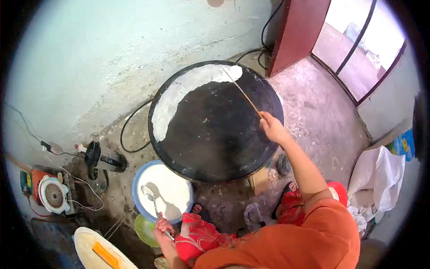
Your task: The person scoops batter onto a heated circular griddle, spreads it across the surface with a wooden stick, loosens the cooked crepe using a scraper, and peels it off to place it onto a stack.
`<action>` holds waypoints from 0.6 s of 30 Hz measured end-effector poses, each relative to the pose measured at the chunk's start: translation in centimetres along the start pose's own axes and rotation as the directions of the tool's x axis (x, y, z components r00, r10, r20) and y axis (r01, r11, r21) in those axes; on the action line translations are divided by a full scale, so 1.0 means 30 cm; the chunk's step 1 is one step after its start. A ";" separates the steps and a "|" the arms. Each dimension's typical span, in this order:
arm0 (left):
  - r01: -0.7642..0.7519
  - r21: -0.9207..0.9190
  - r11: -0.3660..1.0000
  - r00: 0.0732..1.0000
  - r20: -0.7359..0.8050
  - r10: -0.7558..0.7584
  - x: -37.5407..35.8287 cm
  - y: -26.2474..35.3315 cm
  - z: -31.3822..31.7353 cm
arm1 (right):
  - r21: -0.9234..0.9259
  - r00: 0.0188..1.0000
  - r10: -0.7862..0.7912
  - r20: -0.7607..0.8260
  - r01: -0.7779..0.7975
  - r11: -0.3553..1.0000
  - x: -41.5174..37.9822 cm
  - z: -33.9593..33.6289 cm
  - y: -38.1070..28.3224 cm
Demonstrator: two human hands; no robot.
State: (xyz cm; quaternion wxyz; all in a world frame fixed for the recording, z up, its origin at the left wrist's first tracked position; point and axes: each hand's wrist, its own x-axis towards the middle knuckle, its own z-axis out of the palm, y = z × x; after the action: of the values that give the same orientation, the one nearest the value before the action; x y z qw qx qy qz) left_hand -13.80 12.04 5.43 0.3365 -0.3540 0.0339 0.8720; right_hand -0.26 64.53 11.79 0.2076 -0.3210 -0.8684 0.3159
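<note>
My right hand (272, 127) grips a thin wooden stick (244, 94) above the right side of a large round black griddle (210, 130). The stick's far end lies over a curved band of white batter (179, 87), spread along the griddle's back and left edge. Down on the left, my left hand (165, 228) is closed around the handle of a metal ladle (147, 193). Its bowl is over a blue basin (135, 184) holding pale liquid batter (168, 179).
A green bowl (145, 231) sits beside the basin. A white oval board (89, 242) carries an orange scraper (105, 255). At left are a small white fan (53, 196) and cables. A white sack (378, 175) stands right, with a red door (298, 36) behind the griddle.
</note>
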 end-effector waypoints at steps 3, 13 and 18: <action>-0.022 0.031 0.999 1.000 0.016 0.022 -0.046 0.004 0.046 | 0.165 0.988 0.152 -0.010 -0.148 0.975 0.090 -0.061 0.066; -0.126 0.113 0.986 0.985 0.132 0.111 -0.300 -0.201 0.246 | 0.250 0.933 0.308 0.185 -0.348 0.903 0.305 -0.055 0.210; -0.081 0.054 0.995 0.993 0.094 0.075 -0.293 -0.303 0.266 | 0.213 0.941 0.337 0.031 -0.336 0.917 0.347 0.034 0.330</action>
State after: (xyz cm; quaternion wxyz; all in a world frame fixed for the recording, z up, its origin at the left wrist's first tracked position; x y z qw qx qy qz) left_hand -8.40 16.48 18.66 0.3135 -0.3021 0.0574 0.8984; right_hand -4.00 77.16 5.95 0.1865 -0.4421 -0.7601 0.4382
